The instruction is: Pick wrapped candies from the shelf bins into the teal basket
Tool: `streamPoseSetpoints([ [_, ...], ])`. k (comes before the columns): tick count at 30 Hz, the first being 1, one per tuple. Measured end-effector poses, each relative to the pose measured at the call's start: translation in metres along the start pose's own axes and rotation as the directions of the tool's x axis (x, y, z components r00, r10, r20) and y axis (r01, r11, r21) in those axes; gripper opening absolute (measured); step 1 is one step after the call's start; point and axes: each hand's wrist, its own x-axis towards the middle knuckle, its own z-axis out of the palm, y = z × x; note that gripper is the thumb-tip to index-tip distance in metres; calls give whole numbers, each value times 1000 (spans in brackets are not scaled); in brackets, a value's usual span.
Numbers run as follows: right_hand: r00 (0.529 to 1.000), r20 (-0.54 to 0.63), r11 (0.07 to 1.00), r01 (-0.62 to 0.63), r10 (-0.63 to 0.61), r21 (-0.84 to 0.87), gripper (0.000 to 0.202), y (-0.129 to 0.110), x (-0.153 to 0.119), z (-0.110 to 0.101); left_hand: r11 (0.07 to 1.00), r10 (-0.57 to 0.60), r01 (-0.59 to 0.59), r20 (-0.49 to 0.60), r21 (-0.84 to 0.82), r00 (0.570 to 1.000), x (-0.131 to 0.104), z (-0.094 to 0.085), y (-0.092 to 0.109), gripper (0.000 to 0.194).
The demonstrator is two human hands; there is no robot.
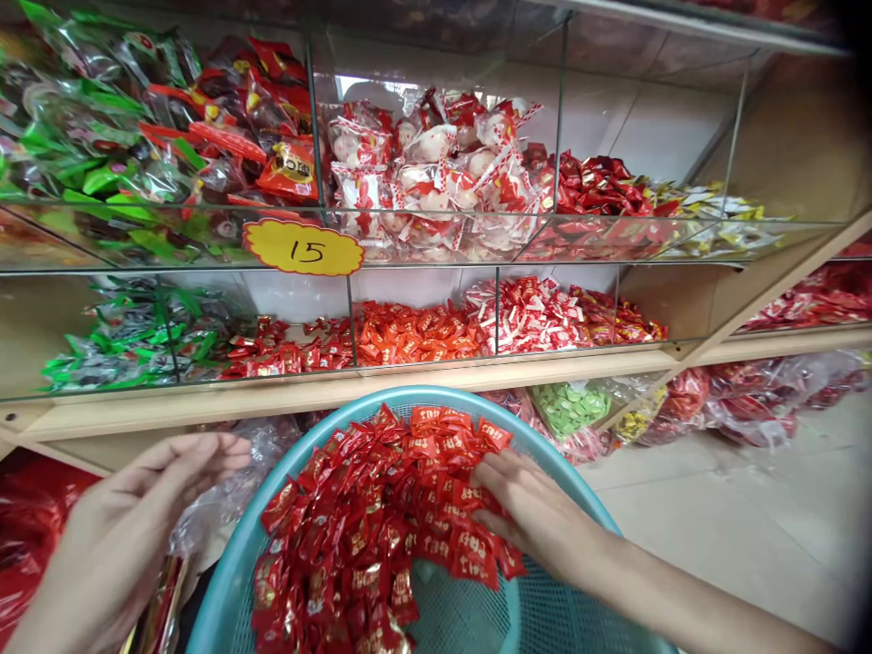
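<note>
A round blue-green plastic basket with a mesh bottom stands in front of me, below the shelf. Red-wrapped candies with gold lettering fill its left and far side, leaving some of the mesh bare near the front. My right hand reaches in from the right and touches candies with its fingertips. Its thumb and fingers are apart, with candies lying between them. Left of the basket, my left hand is in the air, fingers stretched towards the rim and holding nothing.
Two shelf rows with clear dividers hold wrapped sweets: green packets, orange-red candies and round white-and-red packs. A yellow price tag reads 15. Plastic bags lie under the wooden shelf edge. Tiled floor shows at right.
</note>
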Motion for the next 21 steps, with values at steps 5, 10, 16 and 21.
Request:
streamPoseSetpoints([
  [5, 999, 39, 981, 38, -31, -191, 6, -6, 21, 11, 978, -183, 185, 23, -99, 983, -3, 6, -24, 46],
  [10, 999, -5, 953, 37, -41, -301, 10, -5, 27, 19, 977, -186, 187, 17, -99, 982, -2, 1, -32, 44],
  [16, 999, -23, 954, 14, -22, -301, 7, -4, 30, 21, 967, -196, 197, 19, -161, 980, -3, 4, -37, 47],
  [21, 999, -34, 962, 12, -22, -274, 8, -4, 30, 19, 946, -214, 207, 1, -248, 977, -6, 7, -52, 38],
])
